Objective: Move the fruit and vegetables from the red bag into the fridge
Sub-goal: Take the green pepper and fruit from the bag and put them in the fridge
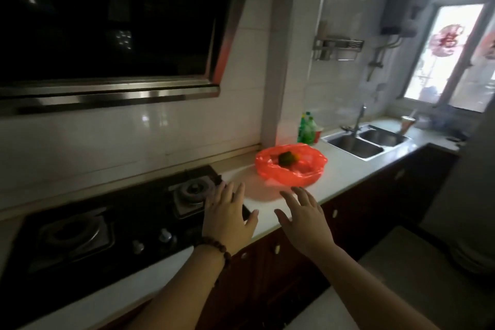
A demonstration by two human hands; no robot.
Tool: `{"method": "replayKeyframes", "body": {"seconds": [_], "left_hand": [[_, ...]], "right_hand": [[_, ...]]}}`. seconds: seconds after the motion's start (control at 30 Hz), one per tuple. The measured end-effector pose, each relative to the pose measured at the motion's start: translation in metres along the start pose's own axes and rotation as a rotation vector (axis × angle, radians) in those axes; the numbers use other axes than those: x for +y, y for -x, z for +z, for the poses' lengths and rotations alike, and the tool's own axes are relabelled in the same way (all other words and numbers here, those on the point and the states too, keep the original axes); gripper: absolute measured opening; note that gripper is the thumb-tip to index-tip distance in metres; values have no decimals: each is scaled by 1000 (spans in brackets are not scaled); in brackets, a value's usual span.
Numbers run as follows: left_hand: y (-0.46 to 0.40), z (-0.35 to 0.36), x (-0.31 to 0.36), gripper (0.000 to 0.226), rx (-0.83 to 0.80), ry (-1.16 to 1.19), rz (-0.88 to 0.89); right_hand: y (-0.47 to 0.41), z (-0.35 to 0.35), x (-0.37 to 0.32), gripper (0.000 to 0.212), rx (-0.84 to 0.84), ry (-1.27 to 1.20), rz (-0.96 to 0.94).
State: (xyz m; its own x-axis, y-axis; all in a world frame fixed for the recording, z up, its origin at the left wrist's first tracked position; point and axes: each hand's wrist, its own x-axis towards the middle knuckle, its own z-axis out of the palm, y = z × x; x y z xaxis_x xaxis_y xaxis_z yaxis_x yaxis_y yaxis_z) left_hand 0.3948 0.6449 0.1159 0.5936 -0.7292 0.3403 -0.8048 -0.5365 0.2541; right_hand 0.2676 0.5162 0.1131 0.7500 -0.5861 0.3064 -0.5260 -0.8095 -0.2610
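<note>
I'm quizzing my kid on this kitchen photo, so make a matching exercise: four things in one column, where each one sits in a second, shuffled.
Things:
1. red bag
2. green bottles
3. tap
4. left hand

Places:
A. behind the sink
B. over the stove's right edge
C. on the counter, between stove and sink
D. at the wall, just left of the sink

Pairs: 1-C, 2-D, 3-A, 4-B

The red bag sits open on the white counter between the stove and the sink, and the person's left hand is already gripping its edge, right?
Not quite. In the head view the red bag does lie open on the white counter between the stove and the sink, but the left hand grips nothing: it is open, short of the bag.
</note>
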Motion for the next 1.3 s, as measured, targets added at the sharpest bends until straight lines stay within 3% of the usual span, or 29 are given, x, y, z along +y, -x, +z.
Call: {"method": "replayKeyframes", "body": {"seconds": [0.33,0.77,1.07,1.3], "left_hand": [[-93,61,17,72,-89,51,202],[-201,142,44,71,-129,79,270],[-279,218,91,70,-186,73,191],[-363,269,141,67,-167,100,31]], "right_hand": [[-38,20,65,53,29,15,253],[-115,55,145,52,27,-15,393],[-193,79,242,54,-54,-28,369],[-277,85,343,55,-151,-33,218]]}}
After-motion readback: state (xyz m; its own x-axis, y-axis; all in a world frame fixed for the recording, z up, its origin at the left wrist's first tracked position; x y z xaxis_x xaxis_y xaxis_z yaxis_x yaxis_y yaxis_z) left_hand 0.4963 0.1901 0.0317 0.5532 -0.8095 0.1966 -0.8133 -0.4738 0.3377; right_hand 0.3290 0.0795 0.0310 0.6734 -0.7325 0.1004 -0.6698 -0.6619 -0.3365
